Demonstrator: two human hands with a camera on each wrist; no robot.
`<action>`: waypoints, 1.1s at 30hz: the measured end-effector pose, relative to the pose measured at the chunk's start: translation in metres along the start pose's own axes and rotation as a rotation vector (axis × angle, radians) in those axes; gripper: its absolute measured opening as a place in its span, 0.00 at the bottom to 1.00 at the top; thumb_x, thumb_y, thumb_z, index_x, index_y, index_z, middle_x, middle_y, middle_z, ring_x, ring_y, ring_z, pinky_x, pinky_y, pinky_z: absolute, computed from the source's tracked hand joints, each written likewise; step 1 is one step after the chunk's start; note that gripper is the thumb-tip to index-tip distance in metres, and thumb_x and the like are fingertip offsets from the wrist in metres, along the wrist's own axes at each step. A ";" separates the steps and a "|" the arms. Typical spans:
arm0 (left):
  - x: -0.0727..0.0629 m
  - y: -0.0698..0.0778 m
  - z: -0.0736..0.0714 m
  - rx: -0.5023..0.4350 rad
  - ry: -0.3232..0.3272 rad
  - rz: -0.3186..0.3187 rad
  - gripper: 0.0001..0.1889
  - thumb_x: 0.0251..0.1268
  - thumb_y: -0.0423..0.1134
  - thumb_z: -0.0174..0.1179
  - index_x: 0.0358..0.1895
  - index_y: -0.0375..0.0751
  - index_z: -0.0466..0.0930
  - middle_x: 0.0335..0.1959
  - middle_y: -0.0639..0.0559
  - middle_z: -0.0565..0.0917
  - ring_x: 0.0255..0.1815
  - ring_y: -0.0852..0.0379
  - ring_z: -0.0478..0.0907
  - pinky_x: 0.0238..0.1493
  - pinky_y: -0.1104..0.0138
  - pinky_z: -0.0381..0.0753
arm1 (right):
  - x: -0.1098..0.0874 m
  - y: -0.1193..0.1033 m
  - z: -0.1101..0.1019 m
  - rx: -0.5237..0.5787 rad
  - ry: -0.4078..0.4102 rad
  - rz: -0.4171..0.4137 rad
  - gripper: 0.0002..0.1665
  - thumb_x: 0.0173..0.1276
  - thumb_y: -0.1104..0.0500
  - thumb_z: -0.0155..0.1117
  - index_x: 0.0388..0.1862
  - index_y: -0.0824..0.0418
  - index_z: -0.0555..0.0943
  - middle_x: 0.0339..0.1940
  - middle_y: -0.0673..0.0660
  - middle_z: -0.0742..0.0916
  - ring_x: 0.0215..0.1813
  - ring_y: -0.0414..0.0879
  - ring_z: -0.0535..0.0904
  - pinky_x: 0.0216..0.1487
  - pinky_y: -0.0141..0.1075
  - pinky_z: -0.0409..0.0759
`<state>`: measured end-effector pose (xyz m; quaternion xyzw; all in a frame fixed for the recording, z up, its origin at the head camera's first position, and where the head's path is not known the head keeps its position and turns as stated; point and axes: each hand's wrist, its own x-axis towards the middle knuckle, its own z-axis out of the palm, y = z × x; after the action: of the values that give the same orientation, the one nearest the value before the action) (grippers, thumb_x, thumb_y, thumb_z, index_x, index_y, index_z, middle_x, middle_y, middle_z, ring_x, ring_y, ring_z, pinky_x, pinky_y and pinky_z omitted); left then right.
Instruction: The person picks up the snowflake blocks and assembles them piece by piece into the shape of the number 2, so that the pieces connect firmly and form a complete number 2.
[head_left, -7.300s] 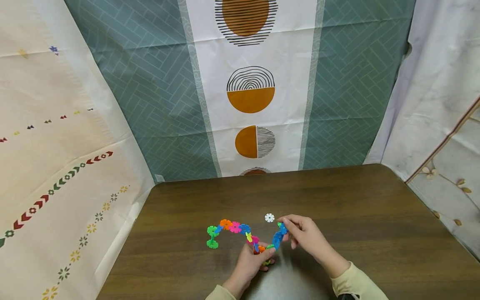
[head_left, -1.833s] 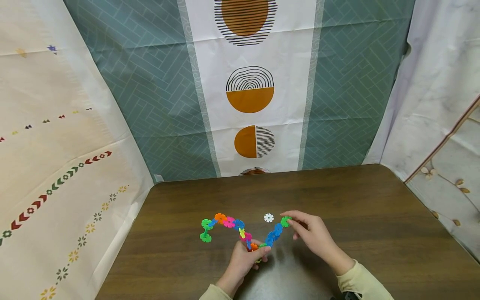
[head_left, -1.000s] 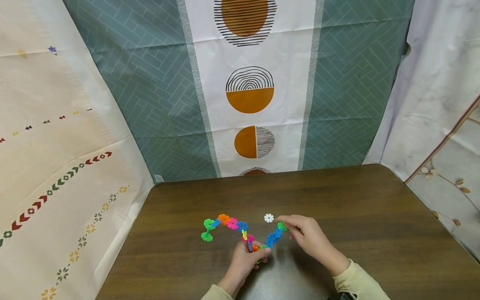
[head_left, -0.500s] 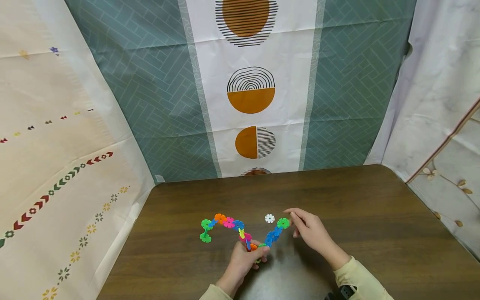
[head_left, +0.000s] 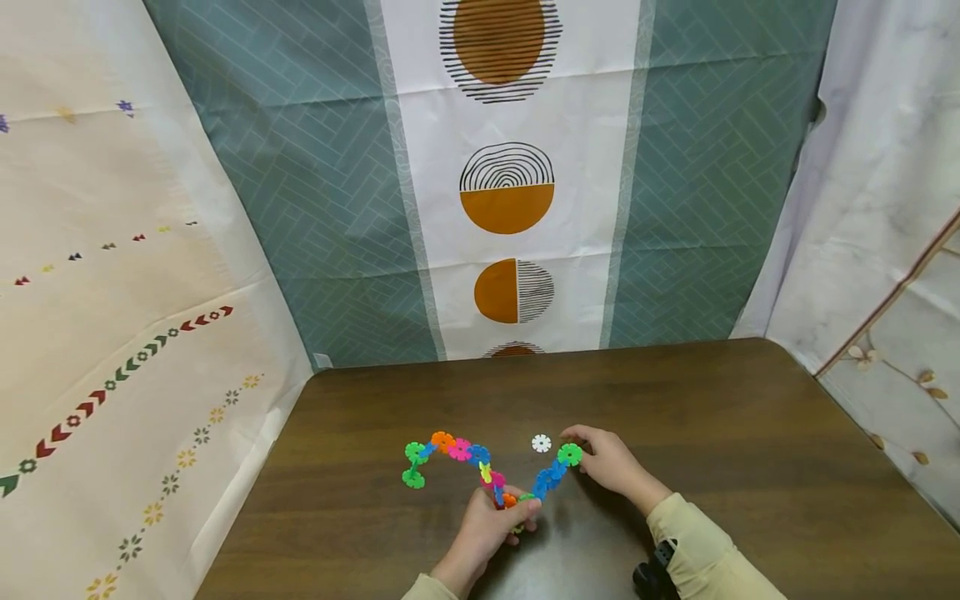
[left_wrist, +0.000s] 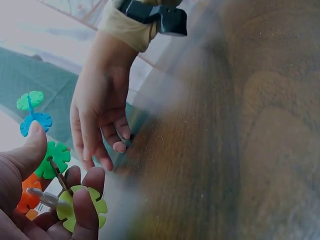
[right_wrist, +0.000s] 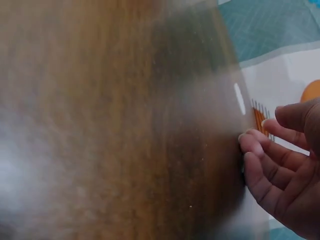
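Observation:
A winding chain of interlocking notched plastic discs [head_left: 460, 450] in green, blue, orange, pink and yellow is held up over the table. My left hand [head_left: 483, 531] grips it near its lower middle, thumb on top. In the left wrist view, the curled fingers surround a yellow-green disc [left_wrist: 75, 212] and an orange disc [left_wrist: 29, 192], partly hidden. A green disc [head_left: 570, 454] ends the chain's right arm. Just behind it is my right hand [head_left: 617, 463], fingers loosely bent, with nothing between them in the right wrist view. Beyond lies a loose white notched disc [head_left: 542, 443].
The brown wooden table [head_left: 360, 533] has its back edge against a teal and white patterned cloth [head_left: 337, 208]. Pale cloths hang on both sides. A black wrist camera [head_left: 654, 575] sits at the right sleeve.
The right hand was pinching the chain's right end earlier. It has since let go of the green disc and moved just behind it. The left hand keeps its grip.

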<state>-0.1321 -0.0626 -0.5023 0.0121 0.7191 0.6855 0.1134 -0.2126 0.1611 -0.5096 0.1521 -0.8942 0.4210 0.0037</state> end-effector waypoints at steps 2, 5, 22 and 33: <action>0.000 -0.001 0.000 0.005 -0.001 0.000 0.12 0.58 0.40 0.71 0.35 0.33 0.84 0.24 0.41 0.85 0.26 0.51 0.84 0.19 0.69 0.74 | 0.004 0.002 0.001 -0.027 -0.011 -0.018 0.22 0.60 0.74 0.62 0.53 0.62 0.81 0.42 0.54 0.85 0.35 0.44 0.76 0.31 0.33 0.77; 0.000 -0.003 -0.001 0.017 -0.003 -0.001 0.11 0.58 0.40 0.71 0.35 0.33 0.85 0.24 0.41 0.85 0.25 0.53 0.83 0.19 0.69 0.74 | 0.008 0.005 0.001 -0.079 -0.043 -0.063 0.24 0.61 0.73 0.63 0.57 0.62 0.79 0.40 0.52 0.84 0.36 0.42 0.76 0.32 0.34 0.75; 0.005 -0.005 -0.004 0.034 -0.013 -0.012 0.11 0.59 0.40 0.70 0.35 0.33 0.85 0.26 0.38 0.85 0.27 0.50 0.83 0.18 0.68 0.74 | 0.018 -0.013 0.008 -0.442 -0.165 -0.166 0.25 0.69 0.55 0.63 0.65 0.53 0.77 0.32 0.54 0.80 0.31 0.47 0.76 0.31 0.41 0.78; 0.004 -0.006 -0.006 0.024 0.011 -0.003 0.11 0.58 0.40 0.70 0.35 0.33 0.85 0.24 0.38 0.85 0.26 0.50 0.84 0.18 0.69 0.75 | 0.014 -0.008 0.012 -0.511 0.038 -0.319 0.11 0.58 0.67 0.70 0.34 0.53 0.80 0.28 0.49 0.83 0.33 0.47 0.80 0.34 0.41 0.80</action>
<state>-0.1365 -0.0685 -0.5091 0.0086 0.7280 0.6766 0.1105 -0.2222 0.1439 -0.5098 0.2768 -0.9357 0.1794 0.1248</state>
